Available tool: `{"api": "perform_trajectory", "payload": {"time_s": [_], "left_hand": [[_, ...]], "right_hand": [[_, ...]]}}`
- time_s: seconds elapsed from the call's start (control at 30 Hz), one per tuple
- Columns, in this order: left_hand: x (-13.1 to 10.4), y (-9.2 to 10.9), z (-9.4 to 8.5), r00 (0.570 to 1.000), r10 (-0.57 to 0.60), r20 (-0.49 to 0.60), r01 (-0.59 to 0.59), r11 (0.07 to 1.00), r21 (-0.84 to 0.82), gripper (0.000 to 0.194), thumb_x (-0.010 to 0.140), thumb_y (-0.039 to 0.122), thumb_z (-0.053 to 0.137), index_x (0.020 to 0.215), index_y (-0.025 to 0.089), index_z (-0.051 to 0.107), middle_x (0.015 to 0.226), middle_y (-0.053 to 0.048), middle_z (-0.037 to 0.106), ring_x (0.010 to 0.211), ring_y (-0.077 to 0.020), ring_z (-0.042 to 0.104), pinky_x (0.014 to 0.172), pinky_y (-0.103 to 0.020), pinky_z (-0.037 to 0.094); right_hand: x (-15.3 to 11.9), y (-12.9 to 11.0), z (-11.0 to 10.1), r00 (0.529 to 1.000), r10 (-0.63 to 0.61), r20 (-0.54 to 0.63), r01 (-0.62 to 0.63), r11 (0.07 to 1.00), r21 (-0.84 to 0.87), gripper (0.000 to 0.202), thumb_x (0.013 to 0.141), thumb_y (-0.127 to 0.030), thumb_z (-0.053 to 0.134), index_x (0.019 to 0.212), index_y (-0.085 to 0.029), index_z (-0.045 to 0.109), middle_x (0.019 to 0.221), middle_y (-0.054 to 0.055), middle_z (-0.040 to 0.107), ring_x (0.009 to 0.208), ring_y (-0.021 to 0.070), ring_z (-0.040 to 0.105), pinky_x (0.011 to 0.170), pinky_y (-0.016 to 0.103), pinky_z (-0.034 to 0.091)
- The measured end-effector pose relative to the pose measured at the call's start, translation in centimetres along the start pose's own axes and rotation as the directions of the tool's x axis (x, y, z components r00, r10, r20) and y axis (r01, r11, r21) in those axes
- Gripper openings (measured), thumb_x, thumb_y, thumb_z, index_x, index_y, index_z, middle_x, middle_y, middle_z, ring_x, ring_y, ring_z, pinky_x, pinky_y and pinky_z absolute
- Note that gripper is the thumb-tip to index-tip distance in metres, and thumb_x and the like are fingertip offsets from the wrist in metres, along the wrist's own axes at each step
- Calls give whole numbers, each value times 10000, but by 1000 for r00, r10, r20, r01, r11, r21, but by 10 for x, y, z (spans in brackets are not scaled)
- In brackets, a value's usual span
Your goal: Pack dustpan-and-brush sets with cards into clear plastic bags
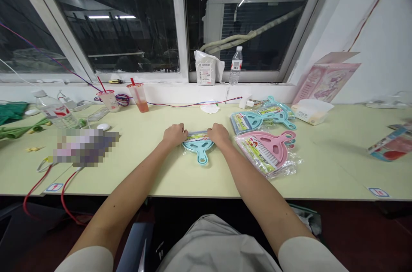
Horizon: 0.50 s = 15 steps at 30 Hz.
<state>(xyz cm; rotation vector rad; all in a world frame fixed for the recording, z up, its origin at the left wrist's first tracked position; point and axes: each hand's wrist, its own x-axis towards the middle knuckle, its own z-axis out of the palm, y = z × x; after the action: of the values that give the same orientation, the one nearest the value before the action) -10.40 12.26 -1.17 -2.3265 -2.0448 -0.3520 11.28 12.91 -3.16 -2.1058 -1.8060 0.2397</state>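
Note:
A light blue dustpan set [200, 146] in clear plastic wrap lies on the table in front of me, its handle toward me. My left hand [174, 134] is closed on its left top corner, and my right hand [219, 134] is closed on the right top corner. A printed label shows between the two hands. Just right of my right hand lies a wrapped pink dustpan and brush set [273, 147]. Behind that are wrapped blue sets [264, 117], partly overlapping.
Drink cups [139, 97] and a water bottle [56, 109] stand at the back left. A tissue pack [312, 111] and pink box [326, 79] are at the back right. Red cables [64, 197] hang over the table's front edge [193, 196].

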Motion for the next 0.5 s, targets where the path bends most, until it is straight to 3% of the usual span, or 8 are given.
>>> {"api": "perform_trajectory", "payload": {"time_s": [0.17, 0.27, 0.4, 0.5], "left_hand": [[0, -6, -2, 995, -88, 36, 90, 993, -75, 238, 869, 389, 538, 985, 209, 643, 1042, -139, 714, 939, -312, 682, 724, -360, 484], [3, -13, 0, 980, -190, 67, 200, 957, -209, 193, 842, 374, 584, 941, 216, 635, 1014, -125, 729, 915, -278, 695, 702, -327, 490], [12, -26, 8, 934, -254, 250, 352, 773, -528, 220, 788, 308, 643, 969, 192, 603, 740, -74, 697, 615, -193, 645, 540, -277, 449], [18, -34, 13, 929, -234, 287, 366, 694, -621, 179, 750, 229, 641, 917, 185, 593, 643, -33, 633, 481, -133, 537, 458, -254, 371]], "right_hand": [[-4, -3, -5, 1000, 15, 21, -15, 1000, -3, 411, 940, -455, 518, 1153, -144, 682, 1190, 199, 702, 1077, 333, 694, 851, 408, 530], [-7, -3, -8, 1000, 2, 27, -1, 1000, -15, 396, 935, -432, 528, 1144, -134, 684, 1192, 206, 697, 1079, 336, 689, 856, 409, 527], [-9, -3, -8, 1000, -10, -6, 10, 999, -33, 351, 952, -345, 503, 1171, -124, 666, 1223, 215, 671, 1133, 325, 659, 897, 396, 513], [-9, -4, -5, 1000, -8, -25, 7, 999, -35, 332, 951, -283, 499, 1204, -115, 633, 1243, 217, 649, 1151, 319, 641, 913, 393, 507]]}}
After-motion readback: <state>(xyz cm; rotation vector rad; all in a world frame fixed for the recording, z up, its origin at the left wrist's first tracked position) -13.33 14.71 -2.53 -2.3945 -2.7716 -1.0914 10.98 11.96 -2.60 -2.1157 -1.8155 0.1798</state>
